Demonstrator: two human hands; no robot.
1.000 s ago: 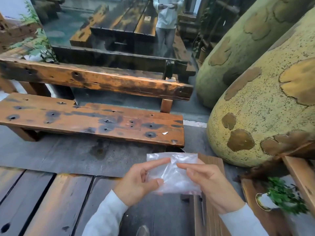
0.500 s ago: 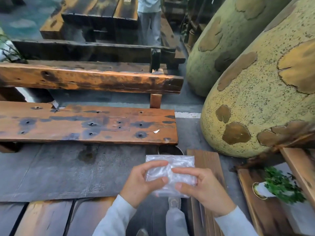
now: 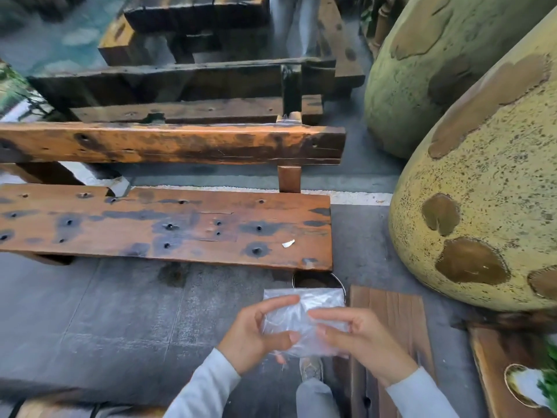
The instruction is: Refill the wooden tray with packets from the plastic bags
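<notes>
We hold one crumpled clear plastic bag [image 3: 303, 322] between both hands, left hand [image 3: 256, 336] and right hand [image 3: 361, 339] each pinching it thumb against fingers, above the paved floor [image 3: 120, 312].

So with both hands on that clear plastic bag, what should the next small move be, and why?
Probably pull the bag's top edge apart. The left hand and right hand each pinch the clear plastic bag in mid-air, its mouth looks closed, and no wooden tray is in view yet.
</notes>
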